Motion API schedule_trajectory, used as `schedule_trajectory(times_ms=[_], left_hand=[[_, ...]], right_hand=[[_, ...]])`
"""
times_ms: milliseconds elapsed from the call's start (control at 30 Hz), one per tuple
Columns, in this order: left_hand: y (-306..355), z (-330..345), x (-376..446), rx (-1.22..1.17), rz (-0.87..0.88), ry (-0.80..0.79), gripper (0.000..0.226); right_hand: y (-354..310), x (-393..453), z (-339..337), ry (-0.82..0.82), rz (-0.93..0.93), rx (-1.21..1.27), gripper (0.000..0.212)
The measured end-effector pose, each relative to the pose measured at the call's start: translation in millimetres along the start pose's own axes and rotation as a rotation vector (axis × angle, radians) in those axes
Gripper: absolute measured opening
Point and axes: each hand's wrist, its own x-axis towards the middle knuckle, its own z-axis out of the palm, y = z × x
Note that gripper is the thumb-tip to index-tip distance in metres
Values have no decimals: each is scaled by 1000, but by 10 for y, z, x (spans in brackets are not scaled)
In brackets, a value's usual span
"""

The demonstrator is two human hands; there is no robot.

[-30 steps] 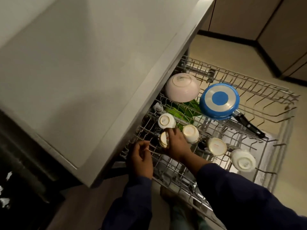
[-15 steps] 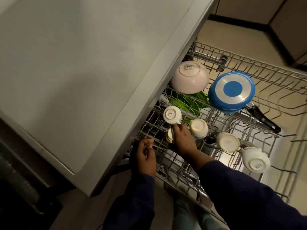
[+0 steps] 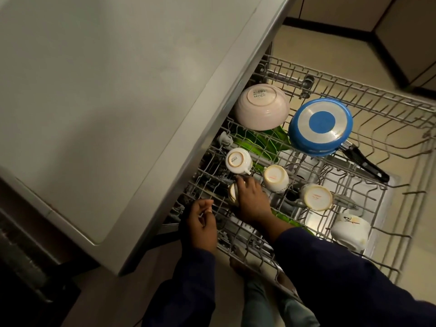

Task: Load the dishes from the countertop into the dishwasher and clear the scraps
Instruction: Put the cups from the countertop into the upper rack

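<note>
The dishwasher's wire rack [image 3: 368, 95] is pulled out below the countertop [image 3: 106, 102]. My right hand [image 3: 252, 197] grips a small white cup [image 3: 232, 193] lying on its side in the rack, mostly hidden under my fingers. My left hand [image 3: 203, 223] hovers at the rack's near left corner with fingers loosely curled, holding nothing. Upside down in the rack sit a pink bowl [image 3: 262, 107], a blue pan [image 3: 320, 126] with a black handle, and several white cups [image 3: 237, 161]. Green plates [image 3: 259, 142] show on a lower level.
The grey countertop overhangs the rack's left side. Beige floor and dark-trimmed cabinets [image 3: 405, 31] lie beyond the rack. The rack's right half holds bare tines. My feet [image 3: 240, 265] stand under its front edge.
The view has shifted slightly. My right hand stays on the small cup, tipping it further onto its side among the tines. My left hand has barely moved.
</note>
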Motion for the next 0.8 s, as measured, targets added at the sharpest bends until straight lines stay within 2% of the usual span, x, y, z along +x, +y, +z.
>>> schedule_trajectory(times_ms=[133, 300, 467, 533, 633, 733, 800], left_hand=[[40, 39, -22, -2, -10, -6, 42], [175, 113, -74, 49, 12, 8, 23], [292, 205, -142, 90, 61, 10, 20], [324, 258, -174, 105, 75, 9, 21], [368, 394, -215, 106, 104, -14, 24], [481, 626, -326, 107, 132, -63, 22], [583, 821, -435, 129, 184, -95, 17]], right_hand=[[86, -49, -19, -2, -2, 40, 89], [206, -113, -86, -3, -52, 71, 89], [224, -179, -233, -13, -104, 79, 84], [249, -246, -314, 42, -152, 96, 74], [426, -430, -466, 174, -203, 162, 45], [845, -699, -645, 372, -61, 241, 20], [1171, -913, -719, 432, 95, 230, 16]])
